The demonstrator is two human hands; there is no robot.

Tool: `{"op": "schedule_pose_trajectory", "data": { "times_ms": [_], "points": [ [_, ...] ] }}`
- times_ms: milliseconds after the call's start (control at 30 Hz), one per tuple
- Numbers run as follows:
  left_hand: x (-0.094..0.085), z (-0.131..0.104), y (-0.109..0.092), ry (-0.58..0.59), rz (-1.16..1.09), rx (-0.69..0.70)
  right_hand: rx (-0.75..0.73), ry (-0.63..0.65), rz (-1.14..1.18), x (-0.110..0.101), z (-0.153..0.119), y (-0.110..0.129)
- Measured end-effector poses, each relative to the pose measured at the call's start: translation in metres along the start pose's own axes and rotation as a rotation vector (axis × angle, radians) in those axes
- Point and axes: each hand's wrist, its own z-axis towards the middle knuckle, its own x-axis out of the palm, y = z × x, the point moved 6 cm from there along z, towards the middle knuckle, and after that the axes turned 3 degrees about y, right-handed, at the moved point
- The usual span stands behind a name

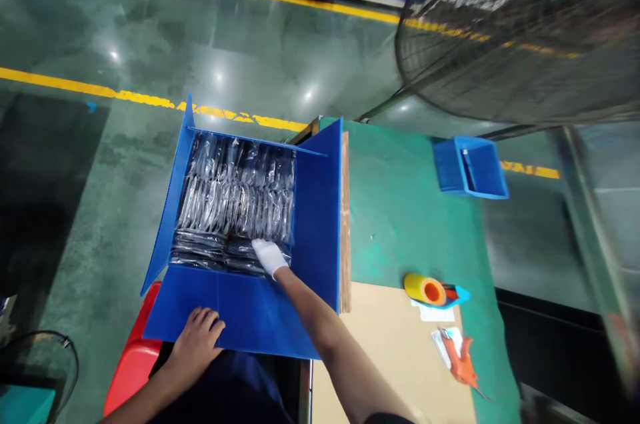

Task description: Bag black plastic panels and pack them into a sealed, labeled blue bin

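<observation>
A blue corrugated plastic box [319,224] stands with its flaps raised, packed with rows of dark items in clear plastic bags [235,204]. The back and middle rows stand on edge, while the front bags lie in two flat stacks. My right hand [270,256], in a white glove, lies on the front right stack; its fingers are partly hidden and do not visibly grip a bag. Bare and ungloved, my left hand [200,339] rests on the box's front flap with its fingers spread over the blue sheet.
Right of the box is a green-topped table [395,211] with a cardboard sheet [385,344], a yellow tape roll [423,288], an orange-handled tool [461,361] and a small blue bin [480,167]. A large fan [520,44] overhangs the right. A red stool [131,364] stands front left.
</observation>
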Motion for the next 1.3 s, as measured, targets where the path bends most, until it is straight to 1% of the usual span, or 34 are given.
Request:
{"op": "schedule_pose_trajectory", "data": {
  "times_ms": [200,300,500,600,733,833,933,1033,1100,1167,1233,1300],
  "points": [
    [0.024,-0.003,0.008,0.074,-0.006,-0.019,0.014,-0.002,0.015,0.02,0.027,-0.006],
    [0.03,-0.005,0.011,0.08,-0.007,-0.004,0.038,0.006,0.041,0.027,0.038,-0.008],
    [0.028,-0.008,0.01,0.111,0.021,0.008,0.073,0.049,0.112,0.039,0.05,-0.011],
    [0.027,-0.01,0.011,0.09,0.033,0.025,0.079,0.082,0.151,0.04,0.051,-0.013],
    [0.023,-0.01,0.014,0.018,0.038,0.019,0.089,0.094,0.203,0.03,0.045,-0.011],
    [0.013,-0.006,0.012,0.017,0.027,0.003,0.099,0.087,0.246,0.014,0.033,-0.007],
    [-0.009,0.001,0.004,0.06,0.01,-0.01,0.12,0.064,0.303,-0.008,0.008,-0.004],
    [-0.043,0.009,-0.006,0.044,-0.016,0.004,0.15,-0.003,0.392,-0.036,-0.033,-0.009],
    [-0.065,0.016,-0.012,0.051,-0.019,0.032,0.168,-0.095,0.463,-0.056,-0.072,-0.015],
    [-0.081,0.025,-0.016,0.108,-0.007,0.069,0.217,-0.208,0.523,-0.072,-0.119,-0.023],
    [-0.092,0.038,-0.02,0.189,0.018,0.113,0.294,-0.325,0.596,-0.078,-0.17,-0.026],
    [-0.101,0.055,-0.027,0.264,0.064,0.171,0.324,-0.457,0.696,-0.074,-0.216,-0.019]
  ]
}}
